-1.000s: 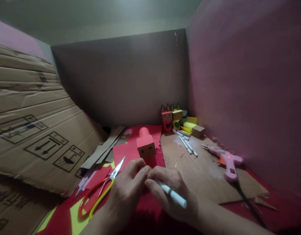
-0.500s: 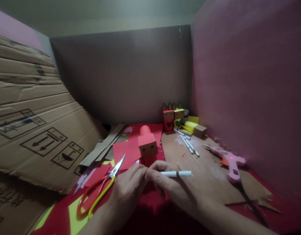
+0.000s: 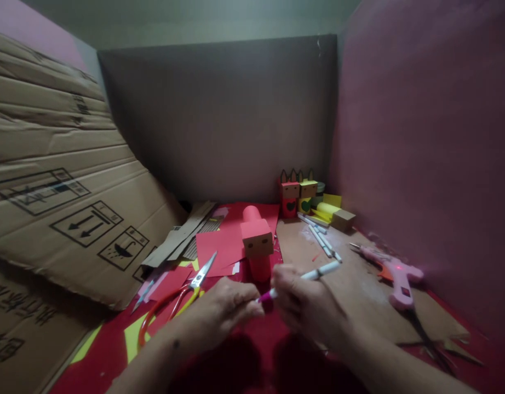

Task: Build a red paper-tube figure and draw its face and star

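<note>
My right hand (image 3: 305,301) is closed around a white marker pen (image 3: 324,271), whose back end points up to the right. The marker's purple front end points down left to the fingertips of my left hand (image 3: 228,306). Those fingers are pinched together; whatever small thing they may hold is hidden. Just beyond both hands stands a red paper animal figure (image 3: 258,265) with a brown cardboard face and two drawn dots. Near my left wrist lies a pair of scissors (image 3: 199,282), blades pointing away, its red and yellow handles partly behind my forearm.
Red paper sheets (image 3: 219,251) and cardboard strips (image 3: 181,235) lie at the left. At the back stand a red figure (image 3: 290,200) and a yellow figure (image 3: 308,197). Several markers (image 3: 320,241) and a pink glue gun (image 3: 400,279) rest on a cardboard sheet (image 3: 371,312). A large cardboard flap (image 3: 63,164) rises left.
My hands have moved slightly apart. The marker is now tilted, back end raised, and its purple front end shows between my hands. The whole view has shifted a little.
</note>
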{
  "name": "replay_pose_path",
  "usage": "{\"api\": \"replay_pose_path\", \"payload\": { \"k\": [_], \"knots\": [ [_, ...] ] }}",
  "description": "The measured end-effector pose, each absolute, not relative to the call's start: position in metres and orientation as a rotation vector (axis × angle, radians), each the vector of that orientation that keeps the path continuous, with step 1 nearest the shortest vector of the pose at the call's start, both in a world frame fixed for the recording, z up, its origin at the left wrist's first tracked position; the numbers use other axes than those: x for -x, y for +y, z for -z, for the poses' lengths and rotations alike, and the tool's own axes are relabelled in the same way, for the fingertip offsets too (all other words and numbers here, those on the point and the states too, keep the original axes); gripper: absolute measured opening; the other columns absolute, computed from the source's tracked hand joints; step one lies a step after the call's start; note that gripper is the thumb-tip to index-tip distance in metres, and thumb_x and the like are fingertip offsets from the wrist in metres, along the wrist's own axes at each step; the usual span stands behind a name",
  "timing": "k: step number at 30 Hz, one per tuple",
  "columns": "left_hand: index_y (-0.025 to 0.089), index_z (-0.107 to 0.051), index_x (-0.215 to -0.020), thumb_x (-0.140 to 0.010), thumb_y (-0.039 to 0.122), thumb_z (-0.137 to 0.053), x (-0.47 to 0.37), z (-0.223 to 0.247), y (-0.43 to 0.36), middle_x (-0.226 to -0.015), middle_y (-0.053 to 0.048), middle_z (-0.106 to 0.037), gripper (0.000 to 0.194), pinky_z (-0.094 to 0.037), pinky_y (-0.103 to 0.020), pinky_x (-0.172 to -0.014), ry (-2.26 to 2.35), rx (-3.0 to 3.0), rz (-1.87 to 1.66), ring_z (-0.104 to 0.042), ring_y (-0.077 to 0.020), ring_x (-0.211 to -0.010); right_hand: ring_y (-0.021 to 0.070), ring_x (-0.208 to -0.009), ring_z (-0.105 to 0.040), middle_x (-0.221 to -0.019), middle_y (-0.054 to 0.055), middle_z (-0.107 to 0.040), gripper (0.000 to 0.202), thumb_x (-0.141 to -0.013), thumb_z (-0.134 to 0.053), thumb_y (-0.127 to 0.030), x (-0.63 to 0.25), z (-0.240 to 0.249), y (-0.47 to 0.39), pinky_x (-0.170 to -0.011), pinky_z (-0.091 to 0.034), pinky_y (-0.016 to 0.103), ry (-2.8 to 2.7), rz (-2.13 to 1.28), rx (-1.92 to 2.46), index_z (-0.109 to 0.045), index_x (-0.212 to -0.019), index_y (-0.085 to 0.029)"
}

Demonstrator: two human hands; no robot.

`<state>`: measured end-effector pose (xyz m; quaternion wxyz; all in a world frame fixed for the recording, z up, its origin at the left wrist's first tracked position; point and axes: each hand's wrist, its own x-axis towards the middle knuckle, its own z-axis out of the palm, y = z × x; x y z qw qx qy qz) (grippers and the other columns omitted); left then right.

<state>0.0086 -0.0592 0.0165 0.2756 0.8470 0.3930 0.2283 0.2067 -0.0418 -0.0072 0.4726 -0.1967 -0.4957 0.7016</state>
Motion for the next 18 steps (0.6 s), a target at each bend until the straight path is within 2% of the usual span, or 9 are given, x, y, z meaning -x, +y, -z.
{"api": "replay_pose_path", "payload": {
  "k": [2,4,8,13,15,18],
  "knots": [
    [0.019,-0.062,-0.065,-0.095,0.037,-0.05,0.001,-0.014,-0.056,-0.055,0.002,-0.054,0.036,-0.033,-0.02,-0.047,1.145,-2.118,-0.476,-0.044,-0.011,-0.049,0.0063,-0.034,-0.021,-0.043,-0.011,-0.024,0.054,-0.076,-0.071,-0.056,-0.213,-0.002,-0.038,-0.034,-0.018,0.025,-1.118,-1.614,0.445,-0.035,-0.052,-0.025],
    [0.019,-0.063,-0.068,-0.094,0.04,-0.05,0.006,-0.008,-0.05,-0.057,0.002,-0.056,0.036,-0.036,-0.021,-0.049,1.29,-2.039,-0.538,-0.047,-0.0119,-0.05,0.0074,-0.035,-0.027,-0.043,-0.01,-0.03,0.054,-0.079,-0.07,-0.06,-0.215,-0.008,-0.036,-0.036,-0.023,0.025,-1.107,-1.38,0.476,-0.04,-0.052,-0.024],
    [0.021,-0.062,-0.067,-0.089,0.027,-0.054,0.005,0.01,-0.032,-0.071,-0.002,-0.059,0.024,-0.044,-0.029,-0.067,1.631,-2.218,-0.848,-0.052,-0.0174,-0.066,0.0122,-0.052,-0.045,-0.057,-0.002,-0.052,0.044,-0.091,-0.058,-0.056,-0.21,-0.004,-0.04,-0.05,-0.036,0.028,-1.228,-0.932,0.742,-0.055,-0.061,-0.023],
    [0.021,-0.064,-0.074,-0.076,0.021,-0.066,0.007,0.021,-0.017,-0.083,-0.006,-0.063,0.003,-0.046,-0.043,-0.09,1.574,-2.166,-0.956,-0.057,-0.0255,-0.086,0.0157,-0.068,-0.053,-0.073,-0.001,-0.058,0.017,-0.088,-0.062,-0.039,-0.206,0.004,-0.038,-0.064,-0.045,0.03,-1.183,-0.771,0.885,-0.059,-0.084,-0.024],
    [0.02,-0.066,-0.088,-0.073,0.023,-0.069,0.007,0.019,-0.012,-0.091,-0.008,-0.066,0.015,-0.048,-0.045,-0.091,1.528,-2.085,-1.006,-0.059,-0.0279,-0.093,0.0176,-0.076,-0.058,-0.084,0.0,-0.062,0.017,-0.085,-0.064,-0.037,-0.206,0.003,-0.038,-0.068,-0.048,0.032,-1.152,-0.853,0.913,-0.057,-0.093,-0.024],
    [0.017,-0.062,-0.114,-0.072,0.025,-0.073,-0.003,0.011,-0.004,-0.101,-0.01,-0.07,0.044,-0.053,-0.042,-0.083,1.395,-1.927,-1.048,-0.065,-0.0267,-0.093,0.0223,-0.088,-0.063,-0.103,0.004,-0.066,0.025,-0.082,-0.065,-0.035,-0.204,0.001,-0.039,-0.064,-0.05,0.032,-1.123,-1.036,0.937,-0.054,-0.102,-0.025]
  ]
}}
